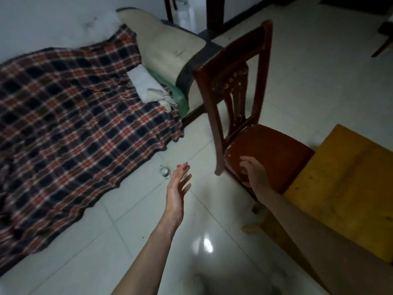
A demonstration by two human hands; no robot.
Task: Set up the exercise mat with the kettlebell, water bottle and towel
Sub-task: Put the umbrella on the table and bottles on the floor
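Both hands, left hand [178, 179] and right hand [253, 173], hang loose-fingered, holding nothing, over glossy floor tiles [131, 209] beside a plaid blanket [63, 124].

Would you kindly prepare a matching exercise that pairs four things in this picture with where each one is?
Things:
1. water bottle
2. folded white towel
3. plaid blanket
4. right hand

Places:
A. spread over the floor on the left
B. over the wooden chair seat
C. standing on the bare tiles beside the blanket's edge, near the left hand
D. lying at the blanket's far corner

Pairs: 1-C, 2-D, 3-A, 4-B
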